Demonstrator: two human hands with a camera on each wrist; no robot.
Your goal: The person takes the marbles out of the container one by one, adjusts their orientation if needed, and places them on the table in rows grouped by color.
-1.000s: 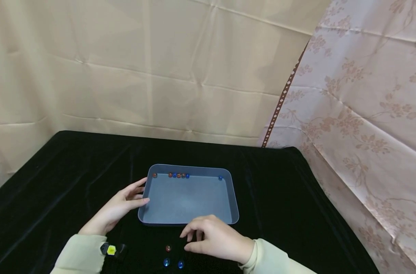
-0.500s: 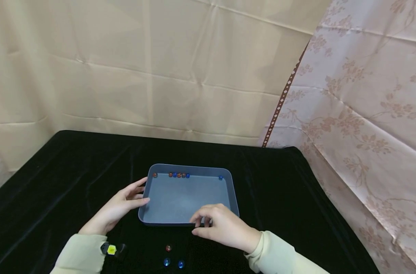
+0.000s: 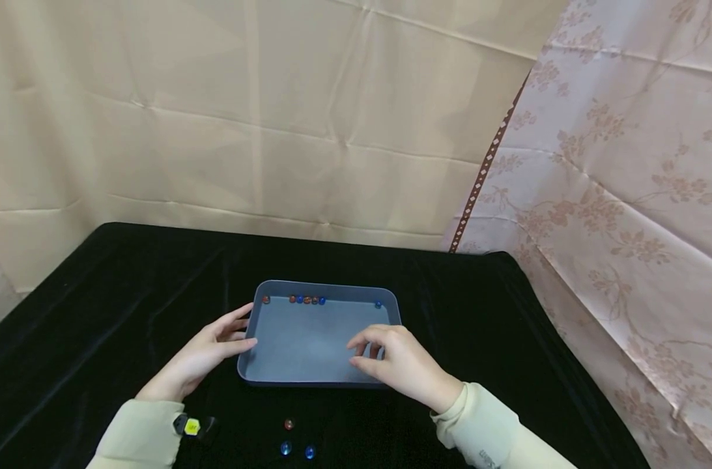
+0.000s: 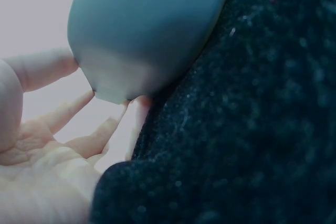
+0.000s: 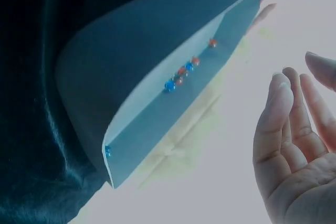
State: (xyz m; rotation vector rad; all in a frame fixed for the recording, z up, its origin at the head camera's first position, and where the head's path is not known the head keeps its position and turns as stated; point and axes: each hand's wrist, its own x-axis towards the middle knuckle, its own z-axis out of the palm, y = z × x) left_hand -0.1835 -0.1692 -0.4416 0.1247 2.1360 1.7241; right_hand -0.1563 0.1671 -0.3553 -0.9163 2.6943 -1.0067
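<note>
A blue-grey rectangular tray (image 3: 320, 342) lies on the black cloth. Along its far wall sit several glass marbles, among them an amber marble (image 3: 266, 299) near the left corner and a blue marble (image 3: 378, 305) near the right one. My left hand (image 3: 206, 352) grips the tray's left side, thumb at the rim and fingers along the outside. Over the tray's right half hovers my right hand (image 3: 399, 365), its fingers loosely bent. The right wrist view shows a gap between thumb and fingertips (image 5: 281, 90), with nothing held.
In front of the tray, a reddish marble (image 3: 288, 424) and two blue marbles, one at the left (image 3: 286, 448) and one at the right (image 3: 310, 451), rest on the cloth. A beige curtain (image 3: 215, 130) hangs behind the table, and a pink floral one (image 3: 613, 195) at the right.
My right hand has moved from beside the loose marbles, up and to the right, over the tray. The left hand and the marbles have stayed where they were.
</note>
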